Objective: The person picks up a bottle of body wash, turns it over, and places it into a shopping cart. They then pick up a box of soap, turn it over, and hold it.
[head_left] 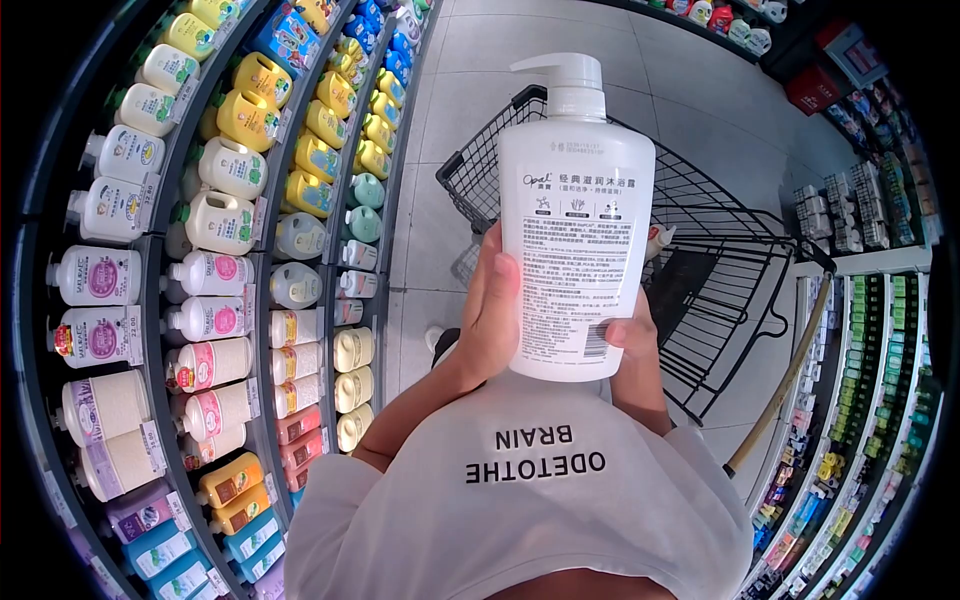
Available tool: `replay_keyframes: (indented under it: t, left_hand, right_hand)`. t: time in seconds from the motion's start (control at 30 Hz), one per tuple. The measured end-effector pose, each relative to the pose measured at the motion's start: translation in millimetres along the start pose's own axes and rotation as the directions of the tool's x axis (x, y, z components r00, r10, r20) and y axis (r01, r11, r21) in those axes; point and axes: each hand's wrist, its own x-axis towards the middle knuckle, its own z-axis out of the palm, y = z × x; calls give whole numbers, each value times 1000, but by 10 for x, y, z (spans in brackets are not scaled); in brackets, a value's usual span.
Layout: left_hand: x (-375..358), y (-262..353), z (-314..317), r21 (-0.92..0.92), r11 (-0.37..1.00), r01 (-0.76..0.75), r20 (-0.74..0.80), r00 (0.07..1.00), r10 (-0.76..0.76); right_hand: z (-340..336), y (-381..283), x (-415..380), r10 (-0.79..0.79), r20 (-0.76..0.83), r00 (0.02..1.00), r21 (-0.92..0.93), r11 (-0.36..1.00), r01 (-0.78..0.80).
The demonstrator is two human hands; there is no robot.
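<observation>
A large white pump bottle of body wash is held upright in front of my chest, its printed back label and barcode facing me. The pump head points to the left. My left hand grips the bottle's left side, thumb along the edge and fingers hidden behind it. On the lower right side, my right hand holds it, with the thumb tip over the label beside the barcode. Behind the bottle stands a black wire shopping cart, which holds a white bottle partly hidden by the body wash.
Shelves packed with bottles in white, yellow, pink and blue line the left side. More stocked shelves run along the right. A pale tiled floor lies between them. A long wooden pole leans at the right beside the cart.
</observation>
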Motion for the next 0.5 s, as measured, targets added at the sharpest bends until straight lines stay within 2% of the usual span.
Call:
replay_keyframes:
  t: [0.5]
  left_hand:
    - [25,68,39,120,992,-26,14,1000,25]
  right_hand:
    - [23,-5,19,-2,7,1000,57,998,2]
